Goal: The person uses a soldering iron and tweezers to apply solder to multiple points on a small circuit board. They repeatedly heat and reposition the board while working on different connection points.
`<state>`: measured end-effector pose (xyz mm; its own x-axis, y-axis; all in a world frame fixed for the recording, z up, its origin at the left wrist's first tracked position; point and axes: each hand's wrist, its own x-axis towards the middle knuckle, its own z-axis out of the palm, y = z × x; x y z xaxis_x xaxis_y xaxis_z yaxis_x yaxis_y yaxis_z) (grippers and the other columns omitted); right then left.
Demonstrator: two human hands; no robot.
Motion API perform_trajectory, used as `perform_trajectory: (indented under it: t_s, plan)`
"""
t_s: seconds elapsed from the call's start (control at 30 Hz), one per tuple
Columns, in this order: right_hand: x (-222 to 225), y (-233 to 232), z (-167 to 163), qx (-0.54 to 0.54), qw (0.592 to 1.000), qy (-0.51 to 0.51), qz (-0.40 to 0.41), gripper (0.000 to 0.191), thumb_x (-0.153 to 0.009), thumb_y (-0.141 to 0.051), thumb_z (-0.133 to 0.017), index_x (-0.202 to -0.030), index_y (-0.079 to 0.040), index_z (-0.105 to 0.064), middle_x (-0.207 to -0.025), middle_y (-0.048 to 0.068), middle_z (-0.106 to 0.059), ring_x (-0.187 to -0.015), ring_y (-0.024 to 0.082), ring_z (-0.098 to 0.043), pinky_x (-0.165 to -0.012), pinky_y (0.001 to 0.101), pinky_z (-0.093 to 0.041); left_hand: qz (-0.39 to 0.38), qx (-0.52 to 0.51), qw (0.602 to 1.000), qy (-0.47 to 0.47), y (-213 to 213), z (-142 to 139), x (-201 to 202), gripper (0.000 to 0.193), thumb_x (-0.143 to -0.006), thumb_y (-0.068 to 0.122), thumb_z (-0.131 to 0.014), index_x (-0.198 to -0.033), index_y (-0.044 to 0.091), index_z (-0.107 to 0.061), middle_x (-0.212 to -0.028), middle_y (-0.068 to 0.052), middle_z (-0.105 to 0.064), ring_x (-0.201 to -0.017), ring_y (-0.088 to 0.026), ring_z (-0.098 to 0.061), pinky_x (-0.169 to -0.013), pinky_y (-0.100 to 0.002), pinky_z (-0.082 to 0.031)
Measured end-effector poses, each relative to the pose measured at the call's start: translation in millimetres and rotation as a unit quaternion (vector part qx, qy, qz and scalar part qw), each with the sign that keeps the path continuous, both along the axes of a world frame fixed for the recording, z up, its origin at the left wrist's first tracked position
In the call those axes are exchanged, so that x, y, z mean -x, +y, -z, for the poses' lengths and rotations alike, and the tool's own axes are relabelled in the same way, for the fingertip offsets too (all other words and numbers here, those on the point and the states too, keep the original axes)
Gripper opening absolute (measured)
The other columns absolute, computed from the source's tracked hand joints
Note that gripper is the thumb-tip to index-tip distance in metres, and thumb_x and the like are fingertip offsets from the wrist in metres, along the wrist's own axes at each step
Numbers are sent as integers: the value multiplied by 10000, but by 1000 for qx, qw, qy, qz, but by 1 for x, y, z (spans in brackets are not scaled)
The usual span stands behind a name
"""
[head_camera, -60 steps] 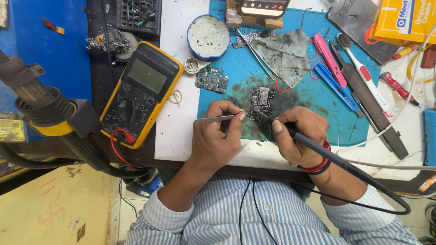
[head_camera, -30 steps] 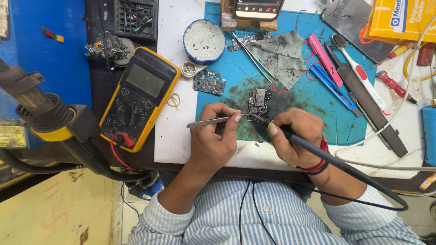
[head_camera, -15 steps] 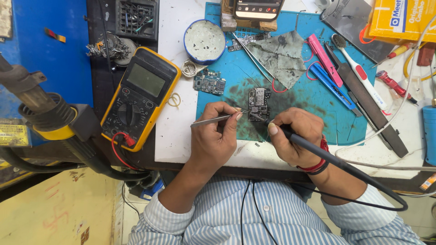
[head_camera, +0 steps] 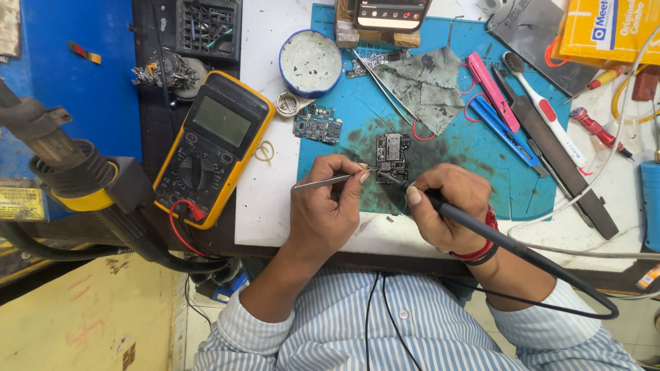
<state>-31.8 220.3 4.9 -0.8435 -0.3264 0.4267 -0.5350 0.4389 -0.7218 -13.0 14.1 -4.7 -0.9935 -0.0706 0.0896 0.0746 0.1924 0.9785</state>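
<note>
A small dark circuit board lies on the blue work mat. My left hand pinches metal tweezers, their tip touching the board's left edge. My right hand grips a black soldering iron like a pen, its tip at the board's lower edge; the cable loops back past my wrist. Both hands rest close together at the near edge of the mat.
A yellow multimeter lies at left, with a second small board and a round blue tin behind. A grey cloth, pink and blue tools, a toothbrush and a hot-air handle surround the mat.
Both hands stay on the board; the tweezers and iron tip shifted only slightly. The view has drifted a little.
</note>
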Motion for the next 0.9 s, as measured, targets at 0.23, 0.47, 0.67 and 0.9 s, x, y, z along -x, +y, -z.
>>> perform_trajectory:
  t_s: [0.23,0.47,0.67,0.9]
  plan:
    - [0,0,0,2,1000,1,0,106,-883,-6,-692,-860,-18,-589,-750,90,-643,-625,214,-625,-585,318,-465,-1,4,1000,1,0,0,0,135,-992,56,-702,-1041,11,-584,-936,-98,-770,-763,-111,-736,-658,-242,-579]
    - [-1,0,1,8,1000,0,5,103,-886,-2,-689,-859,-17,-591,-755,93,-643,-621,209,-616,-582,317,-458,0,4,1000,7,0,-1,0,134,-996,55,-700,-1040,12,-582,-946,-99,-770,-768,-109,-736,-661,-241,-582]
    - [-1,1,1,7,1000,2,9,104,-880,-2,-689,-849,-18,-591,-742,93,-631,-609,209,-601,-574,320,-445,0,-1,1000,3,0,-2,0,129,-999,58,-696,-1043,13,-583,-956,-99,-771,-773,-107,-734,-659,-240,-579]
    - [-1,0,1,9,1000,2,2,113,-883,-9,-692,-848,-21,-585,-733,88,-627,-604,209,-600,-570,321,-443,1,3,1000,4,-1,-1,-1,131,-1001,63,-698,-1042,17,-583,-947,-93,-770,-753,-98,-723,-648,-236,-571]
